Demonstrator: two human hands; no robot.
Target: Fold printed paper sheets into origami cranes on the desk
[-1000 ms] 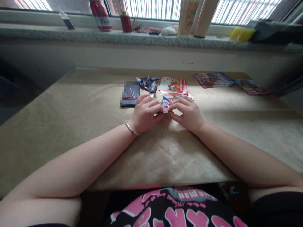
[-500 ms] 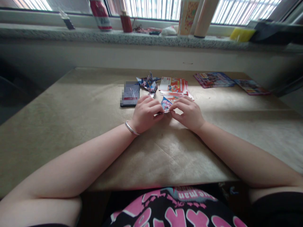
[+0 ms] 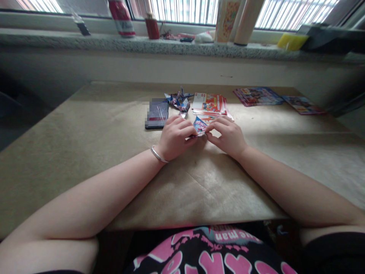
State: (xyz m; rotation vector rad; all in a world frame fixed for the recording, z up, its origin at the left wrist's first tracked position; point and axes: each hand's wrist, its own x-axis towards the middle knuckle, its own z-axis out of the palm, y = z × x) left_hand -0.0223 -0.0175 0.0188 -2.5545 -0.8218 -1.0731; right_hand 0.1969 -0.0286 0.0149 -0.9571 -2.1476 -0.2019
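Observation:
A small piece of folded printed paper [image 3: 200,125], blue with white and pink lettering, is between my two hands just above the table. My left hand [image 3: 177,137] is closed on its left side, thumb and forefinger pinching the lower edge. My right hand [image 3: 226,136] pinches the right edge between thumb and fingertips. Part of the paper is hidden behind the left fingers. Beyond it lie several folded paper shapes [image 3: 179,101] in blue and purple print, pointed like origami cranes. A stack of red and white printed cards [image 3: 209,103] lies just past my right hand.
A dark phone [image 3: 157,114] lies beside my left hand. Printed colourful sheets [image 3: 258,96] and another small pile [image 3: 303,105] are at the table's back right. On the windowsill [image 3: 176,46] stand a red can [image 3: 122,19], a red bottle [image 3: 152,27] and a yellow object [image 3: 292,41].
My right fingertips have shifted very slightly along the paper's right edge, and the paper's top has tilted a little. My left hand stays in place.

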